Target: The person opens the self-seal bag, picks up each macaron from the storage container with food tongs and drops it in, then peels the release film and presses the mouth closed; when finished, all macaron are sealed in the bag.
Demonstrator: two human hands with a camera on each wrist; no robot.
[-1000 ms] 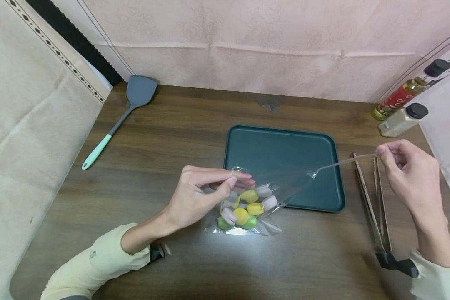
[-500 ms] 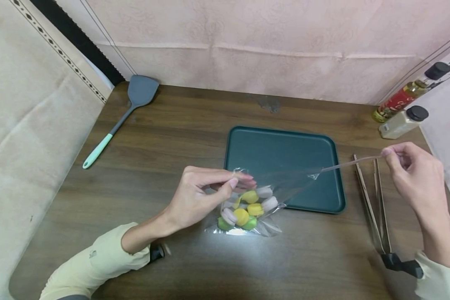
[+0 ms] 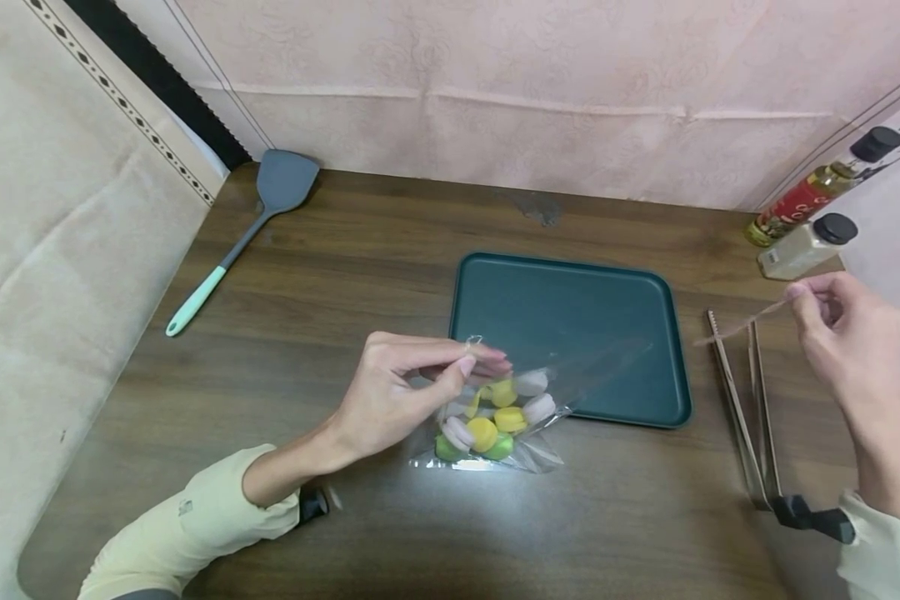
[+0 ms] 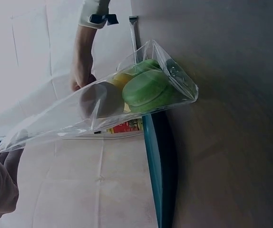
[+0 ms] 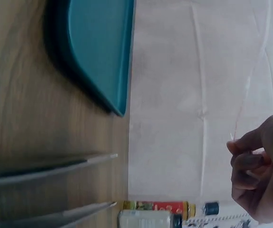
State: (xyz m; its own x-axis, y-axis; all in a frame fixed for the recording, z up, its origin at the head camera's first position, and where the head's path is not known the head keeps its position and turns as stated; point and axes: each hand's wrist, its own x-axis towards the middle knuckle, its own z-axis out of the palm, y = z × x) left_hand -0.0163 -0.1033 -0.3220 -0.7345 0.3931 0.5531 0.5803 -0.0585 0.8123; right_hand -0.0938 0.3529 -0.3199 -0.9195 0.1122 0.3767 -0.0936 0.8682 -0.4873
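A clear plastic bag point(image 3: 528, 457) with several yellow, green and pale macarons point(image 3: 483, 433) in it hangs over the near left corner of the teal tray point(image 3: 570, 308). My left hand point(image 3: 401, 379) pinches the bag's upper edge between thumb and fingers; in the left wrist view the bag point(image 4: 55, 116) slants down from those fingers. Off to the right, my right hand point(image 3: 855, 346) pinches one end of a thin clear strip point(image 3: 742, 327). The strip's other end hangs loose above the tongs point(image 3: 742, 417), apart from the bag. The right wrist view shows the strip point(image 5: 248, 85) trailing from the fingertips.
A grey spatula point(image 3: 285, 179) with a mint handle lies at the left on the wooden table point(image 3: 330, 258). An oil bottle point(image 3: 798, 200) and a clear jar point(image 3: 795, 254) with a black lid stand at the back right. A fabric curtain point(image 3: 532, 58) backs the table.
My right hand has moved to the right, and the strip has come away from the bag. The tongs have shifted slightly right at their handle end. My left hand keeps its place on the bag.
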